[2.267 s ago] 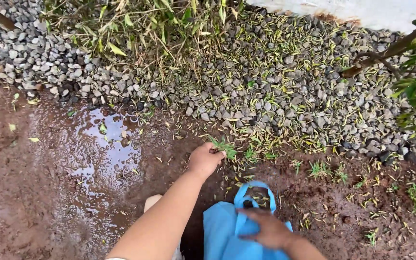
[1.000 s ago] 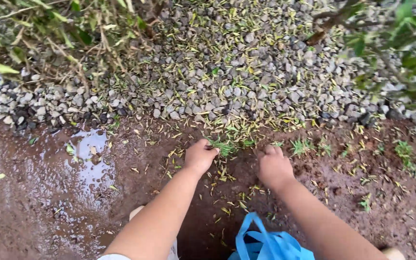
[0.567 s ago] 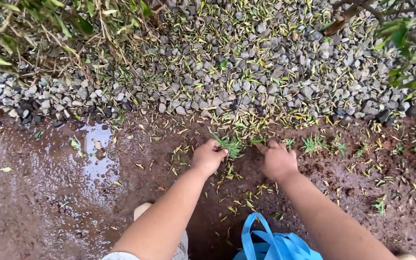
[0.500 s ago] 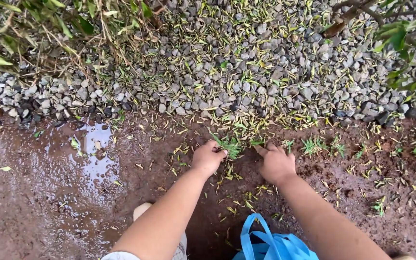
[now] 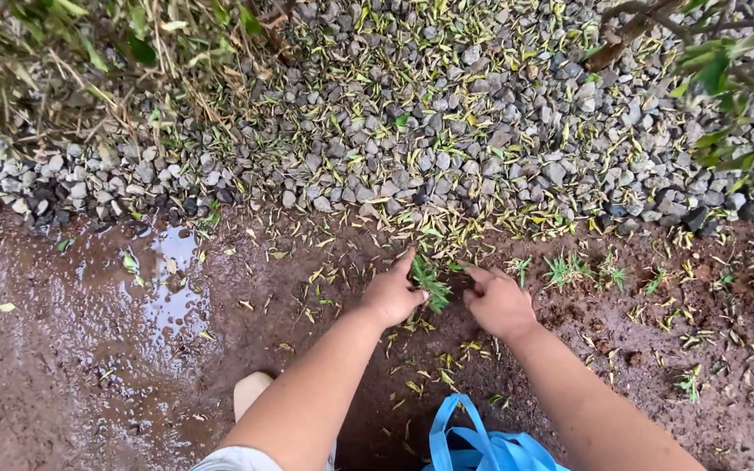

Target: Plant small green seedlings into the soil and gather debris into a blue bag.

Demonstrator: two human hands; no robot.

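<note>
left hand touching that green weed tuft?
Touching. Head view: the left hand has its fingers closed around the green weed tuft, blades sticking out beside the thumb.

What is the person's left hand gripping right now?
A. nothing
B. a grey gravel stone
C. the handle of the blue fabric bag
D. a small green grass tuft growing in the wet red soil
D: the left hand is closed around the small green grass tuft, beside the right hand.

Both bare forearms reach forward and converge, wrists nearly level. The left hand [image 5: 392,295] is curled, its fingers and thumb pinched together at the tips, forefinger pointing ahead. The right hand [image 5: 497,302] lies knuckles-up just beside it, fingers bent inward toward the left fingertips.
</note>
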